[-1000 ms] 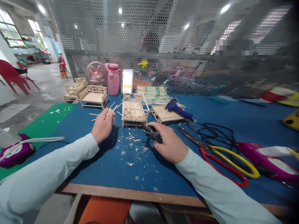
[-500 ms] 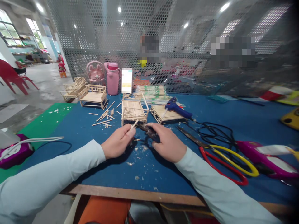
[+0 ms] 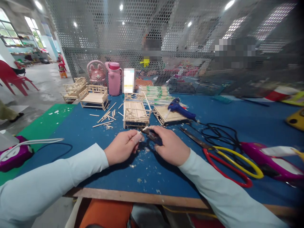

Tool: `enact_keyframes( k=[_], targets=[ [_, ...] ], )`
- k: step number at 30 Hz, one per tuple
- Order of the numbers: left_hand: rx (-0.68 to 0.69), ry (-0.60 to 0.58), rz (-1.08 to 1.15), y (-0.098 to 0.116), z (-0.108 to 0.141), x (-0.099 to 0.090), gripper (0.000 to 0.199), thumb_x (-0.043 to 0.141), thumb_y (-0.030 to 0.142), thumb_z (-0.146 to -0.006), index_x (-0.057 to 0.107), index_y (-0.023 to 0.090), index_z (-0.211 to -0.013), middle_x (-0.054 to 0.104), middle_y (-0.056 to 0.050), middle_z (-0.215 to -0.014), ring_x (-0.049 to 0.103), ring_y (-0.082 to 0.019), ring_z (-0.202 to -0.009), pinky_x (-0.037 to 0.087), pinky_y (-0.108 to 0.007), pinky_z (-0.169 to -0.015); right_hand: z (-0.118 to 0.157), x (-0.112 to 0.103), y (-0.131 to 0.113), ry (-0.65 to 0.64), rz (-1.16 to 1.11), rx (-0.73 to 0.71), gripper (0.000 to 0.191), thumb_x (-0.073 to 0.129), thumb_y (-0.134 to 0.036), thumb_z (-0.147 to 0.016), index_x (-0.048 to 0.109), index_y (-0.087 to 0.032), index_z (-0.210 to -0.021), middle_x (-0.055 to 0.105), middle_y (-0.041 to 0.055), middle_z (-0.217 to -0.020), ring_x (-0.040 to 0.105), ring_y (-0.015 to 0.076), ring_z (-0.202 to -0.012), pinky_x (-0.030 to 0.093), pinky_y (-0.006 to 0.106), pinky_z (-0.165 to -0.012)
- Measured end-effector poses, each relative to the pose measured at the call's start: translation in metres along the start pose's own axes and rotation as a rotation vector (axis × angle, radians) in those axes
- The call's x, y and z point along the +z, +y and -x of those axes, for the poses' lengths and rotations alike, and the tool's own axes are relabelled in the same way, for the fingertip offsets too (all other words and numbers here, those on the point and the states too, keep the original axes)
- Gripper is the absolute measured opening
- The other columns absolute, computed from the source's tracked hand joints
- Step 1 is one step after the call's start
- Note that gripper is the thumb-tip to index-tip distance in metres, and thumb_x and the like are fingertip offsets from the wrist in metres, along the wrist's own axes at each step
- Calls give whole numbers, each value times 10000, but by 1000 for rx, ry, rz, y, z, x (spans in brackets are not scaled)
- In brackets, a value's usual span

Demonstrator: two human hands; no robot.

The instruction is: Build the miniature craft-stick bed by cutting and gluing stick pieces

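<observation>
My left hand is closed, thumb and fingers pinching a thin pale wooden stick. The stick's far end reaches to the dark jaws of the pliers. My right hand is wrapped round the handles of these pliers, partly covering them. Whether the jaws grip the stick cannot be made out. Just beyond both hands stands a small bench-like frame of sticks. Loose cut sticks lie to its left. A blue glue gun rests on a flat stick panel to its right.
Large scissors with red and yellow handles lie right of my right hand, near a black cable and a purple device. Finished stick seats, a pink flask and bagged sticks stand before the mesh screen.
My left hand has turned and moved slightly, bringing the stick from pointing upward to lying toward the pliers' jaws. My right hand stays nearly in place. A person's leg appears at far left.
</observation>
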State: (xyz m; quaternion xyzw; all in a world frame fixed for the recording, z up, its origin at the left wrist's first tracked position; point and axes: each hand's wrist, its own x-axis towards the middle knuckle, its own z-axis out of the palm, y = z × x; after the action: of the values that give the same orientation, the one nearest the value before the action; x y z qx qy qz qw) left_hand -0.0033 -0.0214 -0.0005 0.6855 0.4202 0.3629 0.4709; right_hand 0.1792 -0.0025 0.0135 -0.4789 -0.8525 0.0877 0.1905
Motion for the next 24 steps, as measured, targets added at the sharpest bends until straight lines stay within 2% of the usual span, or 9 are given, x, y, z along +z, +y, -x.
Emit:
enact_keyframes(
  k=[5, 12, 16, 21, 24],
  targets=[
    [0, 16, 44, 1, 0, 3, 336, 356, 366, -884, 411, 177, -612, 436, 50, -517, 422, -77, -478, 355, -209, -508, 1, 1, -3, -12, -23, 49, 449, 451, -99, -570, 554, -160, -1004, 644, 116, -1002, 589, 251, -948, 441, 366, -834],
    [-43, 43, 127, 7, 3, 9, 375, 356, 397, -880, 427, 165, -594, 456, 43, -512, 459, -67, -465, 369, -196, -505, 1, 0, -6, -11, -54, 20, 419, 449, -98, -568, 541, -169, -970, 633, 105, -988, 580, 229, -895, 439, 351, -810],
    [-57, 52, 164, 8, 4, 11, 368, 361, 420, -879, 457, 161, -636, 481, 38, -535, 465, -65, -469, 363, -190, -493, 0, -1, -5, 2, -78, 14, 453, 453, -105, -573, 534, -167, -1014, 627, 105, -1005, 572, 242, -931, 432, 368, -832],
    [-55, 39, 128, 7, 5, 10, 378, 336, 409, -889, 450, 164, -625, 487, 28, -543, 459, -74, -489, 357, -201, -506, 1, -2, -6, -11, -75, 19, 455, 453, -106, -565, 546, -165, -1006, 635, 107, -1004, 579, 246, -932, 433, 364, -831],
    [19, 74, -4, 9, 6, 10, 339, 357, 367, -885, 455, 162, -634, 487, 21, -590, 438, -85, -548, 345, -213, -544, 3, -2, -7, -13, -77, 40, 428, 452, -102, -571, 563, -183, -977, 660, 89, -958, 599, 240, -902, 442, 345, -803]
  ],
)
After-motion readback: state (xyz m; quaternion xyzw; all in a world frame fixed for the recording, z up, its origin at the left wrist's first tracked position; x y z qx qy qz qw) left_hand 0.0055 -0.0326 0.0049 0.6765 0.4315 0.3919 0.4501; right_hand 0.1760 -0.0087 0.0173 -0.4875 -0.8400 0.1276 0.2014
